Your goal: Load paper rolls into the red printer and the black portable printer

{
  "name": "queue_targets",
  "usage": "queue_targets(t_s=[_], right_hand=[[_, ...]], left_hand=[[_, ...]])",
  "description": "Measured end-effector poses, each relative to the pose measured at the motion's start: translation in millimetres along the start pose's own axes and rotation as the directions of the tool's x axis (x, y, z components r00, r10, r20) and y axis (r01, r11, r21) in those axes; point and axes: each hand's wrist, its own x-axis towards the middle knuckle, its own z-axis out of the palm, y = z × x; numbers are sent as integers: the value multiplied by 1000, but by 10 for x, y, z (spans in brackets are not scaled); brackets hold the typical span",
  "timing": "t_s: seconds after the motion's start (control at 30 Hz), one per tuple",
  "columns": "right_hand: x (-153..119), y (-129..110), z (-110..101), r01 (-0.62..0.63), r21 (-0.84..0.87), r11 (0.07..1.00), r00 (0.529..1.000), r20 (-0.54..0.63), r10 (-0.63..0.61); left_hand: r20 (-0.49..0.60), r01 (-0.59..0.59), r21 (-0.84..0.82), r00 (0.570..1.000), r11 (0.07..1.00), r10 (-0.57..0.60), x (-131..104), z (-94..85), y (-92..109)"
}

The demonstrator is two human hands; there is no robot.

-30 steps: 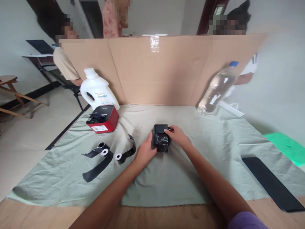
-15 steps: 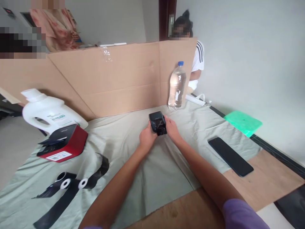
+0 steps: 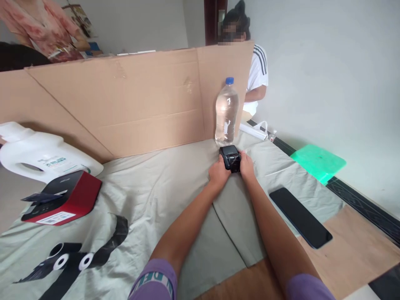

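A small black device [image 3: 230, 159] with a glossy front sits between my two hands at the middle of the cloth, just in front of a clear water bottle [image 3: 227, 112] with a blue cap. My left hand [image 3: 219, 171] is closed on the device's left side. On its right side my right hand [image 3: 246, 165] grips it, the thumb near the top edge. Both arms are stretched forward. Whether the device's underside touches the cloth is hidden.
A black phone [image 3: 300, 217] lies at the right, partly on brown board [image 3: 359, 250]. Left are a white jug [image 3: 46, 154], a red and black machine [image 3: 67, 198] and black ribbon rolls [image 3: 71, 260]. A cardboard screen [image 3: 150, 96] stands behind; people are beyond it.
Both hands have moved the device forward and to the right, closer to the bottle. The camera view has shifted, so the objects on the left appear further left.
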Motion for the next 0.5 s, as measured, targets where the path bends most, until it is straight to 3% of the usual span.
queue_targets(t_s=[0.13,0.2,0.27,0.33,0.4,0.47,0.5], right_hand=[[-44,-78,18,-4,-99,995,991,-131,-9],[-84,-170,38,34,-156,987,964,-254,-74],[-152,-302,79,112,-216,970,928,-325,-180],[-273,-469,162,220,-273,937,906,-300,-300],[-468,-661,328,351,-271,896,901,-161,-402],[-741,-866,620,476,-160,865,879,67,-471],[-902,-974,822,517,-69,853,846,194,-497]], left_hand=[[7,-91,27,996,995,91,-254,-206,-127],[24,-117,64,993,991,115,-516,-429,-295],[18,-123,90,992,988,122,-844,-770,-576],[-71,-62,85,995,994,68,-1196,-1237,-1003],[-252,58,0,966,998,-56,-1526,-1794,-1587],[-498,142,-111,848,984,-179,-1803,-2357,-2285],[-621,155,-162,751,974,-223,-1918,-2609,-2648]])
